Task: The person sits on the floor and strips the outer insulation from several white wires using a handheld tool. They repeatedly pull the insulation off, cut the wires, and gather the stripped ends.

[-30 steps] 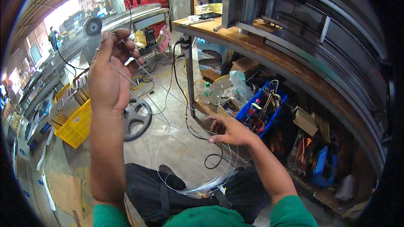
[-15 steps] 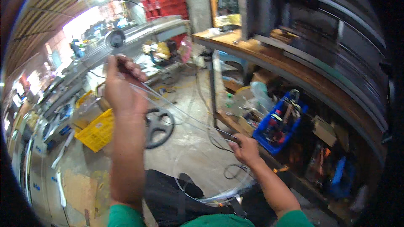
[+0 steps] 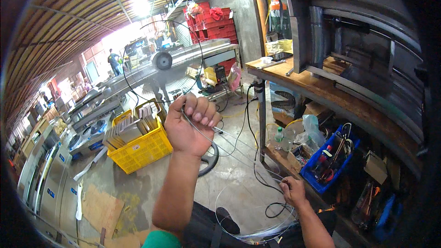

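Note:
My left hand (image 3: 193, 121) is raised in front of me, its fingers curled over a thin pale wire (image 3: 202, 133). From there strands slant down to my right hand (image 3: 294, 190), which pinches them between thumb and fingers. Below it, a loose coil of the same wire (image 3: 259, 235) hangs over my dark trousers. A large loop of thin black cable (image 3: 202, 59) arches above my left hand and meets it near the fingertips; whether the hand holds this too is unclear. My left forearm partly covers a black spoked wheel (image 3: 211, 160) on the floor.
A yellow crate (image 3: 142, 151) of upright flat pieces stands on the left. To the right is a wood-topped bench (image 3: 285, 71); its lower shelf bears a blue tray (image 3: 324, 184) of tools. Black cable (image 3: 251, 142) trails near the bench leg. Red crates (image 3: 220, 25) are stacked behind.
The view has shifted, so the surroundings sit further right and lower. My left hand has come slightly closer to my right hand. Both keep their hold on the wire.

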The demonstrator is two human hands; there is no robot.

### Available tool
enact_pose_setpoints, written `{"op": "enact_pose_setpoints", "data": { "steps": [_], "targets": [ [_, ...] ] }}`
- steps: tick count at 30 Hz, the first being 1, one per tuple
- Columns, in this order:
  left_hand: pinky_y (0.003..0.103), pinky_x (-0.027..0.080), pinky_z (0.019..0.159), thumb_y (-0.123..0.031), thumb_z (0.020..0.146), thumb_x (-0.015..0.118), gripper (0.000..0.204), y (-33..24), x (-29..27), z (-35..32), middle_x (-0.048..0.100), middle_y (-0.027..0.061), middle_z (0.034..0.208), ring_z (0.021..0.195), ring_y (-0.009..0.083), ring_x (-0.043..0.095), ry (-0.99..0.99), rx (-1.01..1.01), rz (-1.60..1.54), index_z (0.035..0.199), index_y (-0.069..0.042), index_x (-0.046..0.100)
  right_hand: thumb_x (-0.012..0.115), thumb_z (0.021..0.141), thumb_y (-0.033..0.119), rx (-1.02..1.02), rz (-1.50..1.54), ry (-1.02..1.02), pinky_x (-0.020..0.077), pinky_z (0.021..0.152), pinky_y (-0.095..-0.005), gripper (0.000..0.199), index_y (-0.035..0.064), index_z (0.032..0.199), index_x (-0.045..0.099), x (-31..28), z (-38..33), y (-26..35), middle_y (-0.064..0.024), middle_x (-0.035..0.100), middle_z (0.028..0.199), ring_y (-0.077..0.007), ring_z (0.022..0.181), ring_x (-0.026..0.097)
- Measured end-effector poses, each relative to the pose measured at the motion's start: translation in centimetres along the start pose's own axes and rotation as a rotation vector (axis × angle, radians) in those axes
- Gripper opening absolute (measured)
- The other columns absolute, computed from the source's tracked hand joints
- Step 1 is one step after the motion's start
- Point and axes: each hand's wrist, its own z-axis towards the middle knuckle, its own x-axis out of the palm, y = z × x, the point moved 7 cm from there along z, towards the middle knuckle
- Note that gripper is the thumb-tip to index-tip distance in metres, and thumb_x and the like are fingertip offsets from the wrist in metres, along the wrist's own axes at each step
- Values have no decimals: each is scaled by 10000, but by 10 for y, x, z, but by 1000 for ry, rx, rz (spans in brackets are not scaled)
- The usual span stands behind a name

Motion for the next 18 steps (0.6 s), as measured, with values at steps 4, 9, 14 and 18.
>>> {"op": "enact_pose_setpoints", "data": {
  "steps": [4, 9, 14, 18],
  "targets": [
    [263, 256, 415, -323, 932, 473, 398, -3, -17, 8, 273, -46, 501, 434, 102, 272, -220, 133, 95, 583, -171, 353, 663, 848, 273, 55, -63, 31, 501, 627, -462, 229, 53, 907, 649, 3, 0, -3, -190, 650, 750, -398, 697, 640],
    [263, 215, 394, -314, 919, 464, 397, -7, -62, 11, 263, -44, 484, 418, 98, 232, -411, 311, 157, 567, -190, 329, 576, 910, 396, 173, -154, 149, 466, 660, -528, 326, 78, 863, 629, 28, 8, -19, -207, 631, 737, -442, 738, 616],
    [256, 227, 411, -280, 932, 451, 398, -11, -90, 10, 281, -46, 499, 438, 94, 244, -344, 333, 69, 567, -182, 325, 542, 922, 465, 200, -135, 187, 443, 612, -532, 399, 92, 798, 608, 12, 16, -15, -197, 620, 711, -437, 699, 607],
    [247, 254, 417, -281, 939, 433, 396, -6, -117, 3, 283, -52, 497, 434, 87, 266, -284, 283, 92, 568, -187, 331, 548, 911, 495, 176, -120, 113, 435, 591, -521, 431, 91, 775, 610, -10, 13, -21, -189, 618, 700, -425, 686, 605]
  ]
}}
